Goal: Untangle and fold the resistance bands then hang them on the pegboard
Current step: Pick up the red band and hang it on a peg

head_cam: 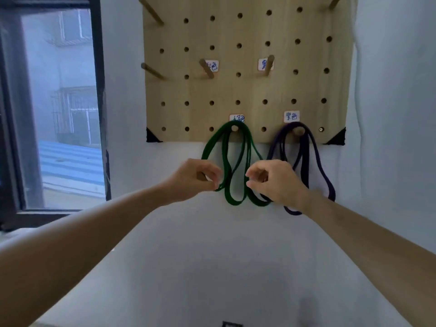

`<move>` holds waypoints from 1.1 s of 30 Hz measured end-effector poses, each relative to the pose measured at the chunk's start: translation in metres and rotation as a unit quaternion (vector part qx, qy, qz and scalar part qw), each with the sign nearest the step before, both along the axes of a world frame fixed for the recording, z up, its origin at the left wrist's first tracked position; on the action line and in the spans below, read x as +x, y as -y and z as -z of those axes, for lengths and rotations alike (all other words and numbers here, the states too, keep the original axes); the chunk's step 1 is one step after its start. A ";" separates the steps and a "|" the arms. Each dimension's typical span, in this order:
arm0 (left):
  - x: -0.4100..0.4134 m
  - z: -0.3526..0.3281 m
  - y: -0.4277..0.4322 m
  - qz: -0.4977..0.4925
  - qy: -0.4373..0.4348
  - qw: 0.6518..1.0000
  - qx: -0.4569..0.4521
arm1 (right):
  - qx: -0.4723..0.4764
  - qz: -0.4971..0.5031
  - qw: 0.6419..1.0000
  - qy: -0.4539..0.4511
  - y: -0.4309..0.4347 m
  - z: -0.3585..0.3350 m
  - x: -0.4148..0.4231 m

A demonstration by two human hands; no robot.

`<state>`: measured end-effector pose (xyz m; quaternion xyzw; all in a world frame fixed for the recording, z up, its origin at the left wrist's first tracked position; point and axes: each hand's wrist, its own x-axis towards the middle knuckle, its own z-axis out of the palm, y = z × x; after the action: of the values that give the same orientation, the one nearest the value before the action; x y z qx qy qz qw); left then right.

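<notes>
A wooden pegboard (250, 88) hangs on the white wall. A green resistance band (236, 204) is folded into several loops and hangs from a bottom-row peg (234, 128). A purple band (306, 159) hangs folded from the peg (299, 132) to its right. My left hand (195, 178) pinches the left green loop with curled fingertips. My right hand (273, 181) pinches the right green loop and covers part of the purple band.
Bare wooden pegs (206, 68) (269, 64) (152, 70) stick out higher on the board, some beside handwritten labels. A dark-framed window (99, 102) stands to the left. A white surface (212, 267) lies below the board.
</notes>
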<state>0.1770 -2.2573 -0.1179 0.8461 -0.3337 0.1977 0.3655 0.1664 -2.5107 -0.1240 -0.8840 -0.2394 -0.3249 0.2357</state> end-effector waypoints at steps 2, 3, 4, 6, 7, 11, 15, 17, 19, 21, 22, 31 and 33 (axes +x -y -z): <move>-0.017 0.022 -0.007 0.000 0.012 1.000 0.018 | -0.025 -0.012 1.000 -0.014 -0.005 0.028 -0.015; -0.025 0.034 -0.011 -0.007 0.014 0.999 0.028 | -0.034 -0.019 0.999 -0.030 -0.008 0.044 -0.022; -0.031 0.049 -0.015 -0.013 0.010 0.999 0.035 | -0.042 -0.029 0.997 -0.050 -0.012 0.061 -0.027; -0.041 0.086 -0.023 -0.020 -0.017 0.999 0.041 | -0.049 -0.046 0.993 -0.101 -0.019 0.098 -0.035; -0.045 0.109 -0.027 -0.023 -0.036 0.998 0.042 | -0.052 -0.048 0.989 -0.131 -0.023 0.119 -0.037; -0.057 0.217 -0.039 -0.041 -0.129 0.990 0.045 | -0.082 -0.042 0.963 -0.253 -0.039 0.208 -0.035; -0.076 0.334 -0.053 -0.075 -0.246 0.965 0.060 | -0.126 -0.034 0.919 -0.372 -0.049 0.305 -0.038; -0.089 0.391 -0.056 -0.096 -0.295 0.949 0.053 | -0.133 -0.026 0.894 -0.428 -0.053 0.353 -0.042; -0.105 0.443 -0.053 -0.104 -0.345 0.932 0.049 | -0.132 -0.022 0.876 -0.463 -0.054 0.399 -0.049; -0.120 0.492 -0.049 -0.104 -0.395 0.911 0.061 | -0.121 -0.018 0.859 -0.497 -0.053 0.441 -0.056; -0.127 0.516 -0.046 -0.101 -0.413 0.903 0.061 | -0.113 -0.012 0.852 -0.510 -0.052 0.464 -0.058; -0.188 0.657 -0.009 -0.062 -0.472 0.864 0.164 | 0.013 0.136 0.787 -0.602 -0.001 0.640 -0.078; -0.198 0.684 -0.003 -0.041 -0.487 0.851 0.193 | 0.031 0.166 0.775 -0.609 0.009 0.666 -0.078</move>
<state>-0.0214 -2.2543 -0.8022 0.9003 -0.1098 -0.2933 0.3024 0.0880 -2.5201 -0.7901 -0.9154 0.1153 0.2404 0.3017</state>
